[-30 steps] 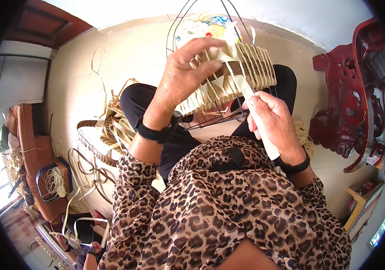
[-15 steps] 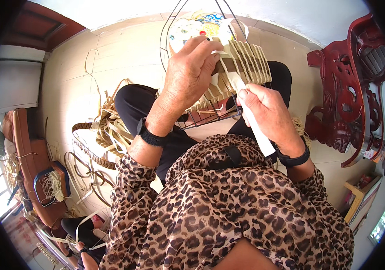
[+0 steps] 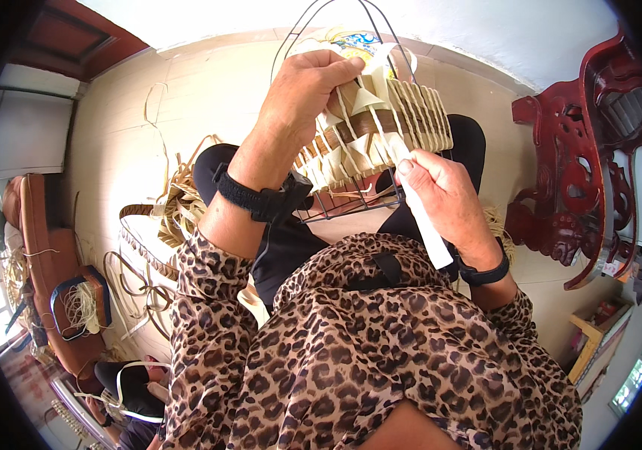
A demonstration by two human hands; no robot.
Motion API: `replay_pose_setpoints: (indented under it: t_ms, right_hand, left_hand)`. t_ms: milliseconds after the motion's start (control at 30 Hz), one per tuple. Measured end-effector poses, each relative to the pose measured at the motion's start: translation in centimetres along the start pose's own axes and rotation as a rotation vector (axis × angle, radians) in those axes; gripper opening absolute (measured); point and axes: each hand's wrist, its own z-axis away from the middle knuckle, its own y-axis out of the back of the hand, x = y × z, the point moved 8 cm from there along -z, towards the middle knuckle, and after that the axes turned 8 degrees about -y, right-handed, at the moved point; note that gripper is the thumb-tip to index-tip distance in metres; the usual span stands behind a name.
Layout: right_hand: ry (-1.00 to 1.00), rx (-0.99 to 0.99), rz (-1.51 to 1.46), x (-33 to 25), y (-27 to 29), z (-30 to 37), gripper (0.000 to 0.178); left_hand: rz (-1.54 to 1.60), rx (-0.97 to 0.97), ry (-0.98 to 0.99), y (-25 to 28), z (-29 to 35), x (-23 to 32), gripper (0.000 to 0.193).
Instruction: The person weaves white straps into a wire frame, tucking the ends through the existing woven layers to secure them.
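Observation:
Between my knees is a wire-framed basket (image 3: pixel 420 112), partly woven with pale and brown flat strips. Its black wire shows at the bottom, and thin handle wires rise above it. My right hand (image 3: pixel 441 191) is closed in front of the basket, gripping a flat white strip (image 3: pixel 427 232). One end of this strip hangs below the fist; the other runs up to the weave. At the basket's upper left edge my left hand (image 3: pixel 302 86) pinches thumb against fingers. What lies in that pinch is mostly hidden, with pale folded strip showing just below it.
Behind the basket lies a colourful patterned item (image 3: pixel 358 41). Loose strips (image 3: pixel 186 191) and a curved brown woven band (image 3: pixel 141 232) lie on the floor to the left. A carved dark red wooden seat (image 3: pixel 561 165) stands at right. Another person's leg (image 3: pixel 122 382) shows lower left.
My left hand has moved up and left to the basket's upper edge, uncovering more of the weave. My right hand has shifted slightly down, still holding the strip.

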Motion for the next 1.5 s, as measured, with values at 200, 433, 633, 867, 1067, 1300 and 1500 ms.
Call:
replay_pose_setpoints:
  t_ms: [200,433,633,867,1067,1300,1500]
  right_hand:
    - [-0.013,0.000,0.014,0.1,0.2,0.2,0.034]
    - [0.010,0.023,0.020,-0.1,0.0,0.1,0.034]
    - [-0.017,0.027,0.018,0.2,0.3,0.0,0.031]
    - [0.057,0.023,0.079,-0.3,0.4,0.1,0.032]
    - [0.053,0.060,0.149,0.8,0.3,0.5,0.033]
    - [-0.011,0.018,-0.223,2.2,1.0,0.3,0.031]
    - [0.170,0.084,-0.108,2.1,1.8,1.2,0.019]
  left_hand:
    - [0.165,0.068,0.019,-0.4,-0.3,-0.5,0.007]
    - [0.221,0.124,-0.027,-0.2,-0.1,-0.6,0.006]
    - [0.235,0.115,-0.049,0.0,-0.3,-0.7,0.008]
    - [0.015,0.048,-0.062,-0.2,0.3,-0.5,0.008]
    - [0.000,0.066,-0.063,-0.3,0.1,-0.4,0.008]
    - [-0.036,0.112,-0.071,-0.4,0.9,-0.1,0.018]
    - [-0.579,0.505,-0.425,1.2,7.4,3.7,0.011]
